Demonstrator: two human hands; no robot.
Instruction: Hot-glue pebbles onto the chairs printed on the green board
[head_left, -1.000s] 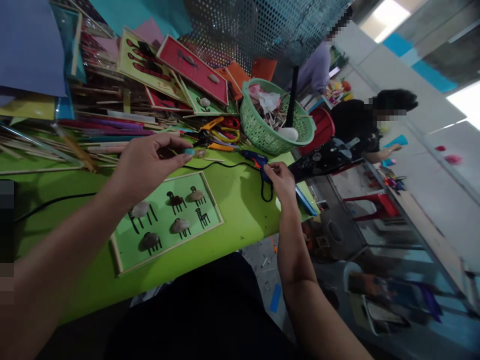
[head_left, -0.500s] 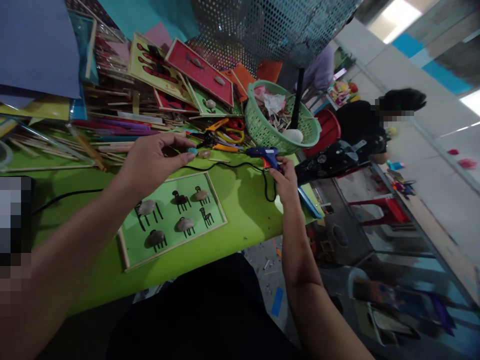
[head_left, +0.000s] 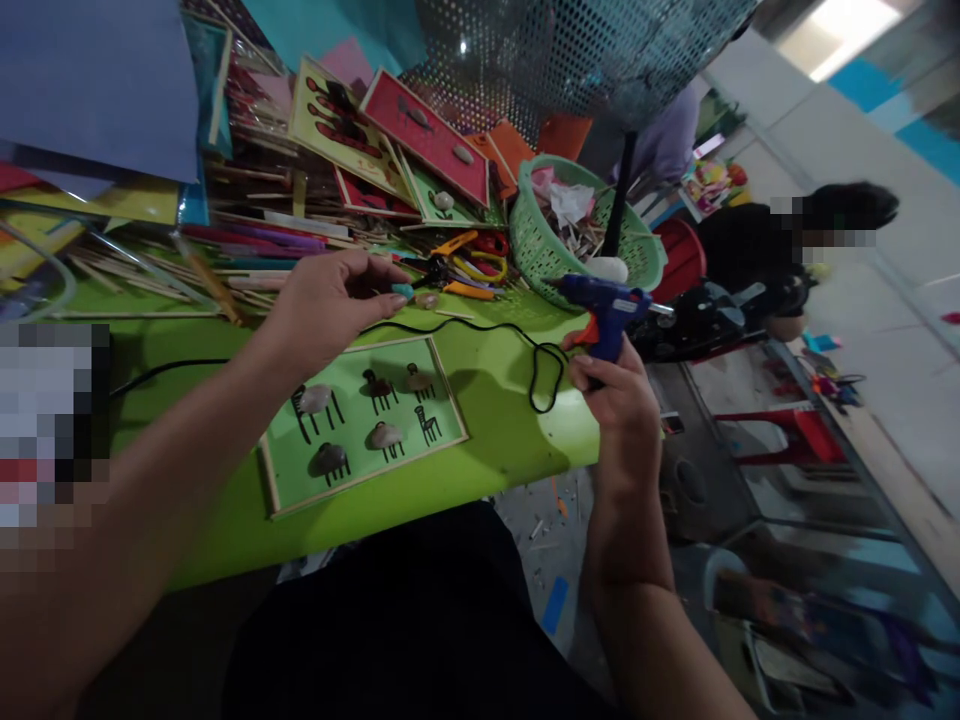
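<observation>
My left hand (head_left: 322, 300) pinches a small turquoise stone (head_left: 403, 291) between thumb and fingertips, above the far edge of a green picture board. A pale brownish stone (head_left: 427, 301) lies on the table just beyond those fingertips. My right hand (head_left: 616, 385) grips a blue glue gun (head_left: 611, 305) by its handle, raised over the table's right side. Its orange trigger faces left. The green board (head_left: 405, 350), framed with thin sticks, carries drawn black chairs, several with a stone stuck on; one small chair drawing (head_left: 428, 425) has no stone.
Pliers and orange-handled cutters (head_left: 469, 288) lie behind the board. A green basket (head_left: 534, 235) of scraps stands at the back right. Framed pictures (head_left: 427, 135) and thin sticks pile up behind. A black cord (head_left: 480, 325) crosses the table. Another person (head_left: 742, 250) is at the right.
My right hand has lifted the glue gun off the table area and moved it right, tilting it. My left hand still pinches the turquoise stone. The whole view has shifted slightly.
</observation>
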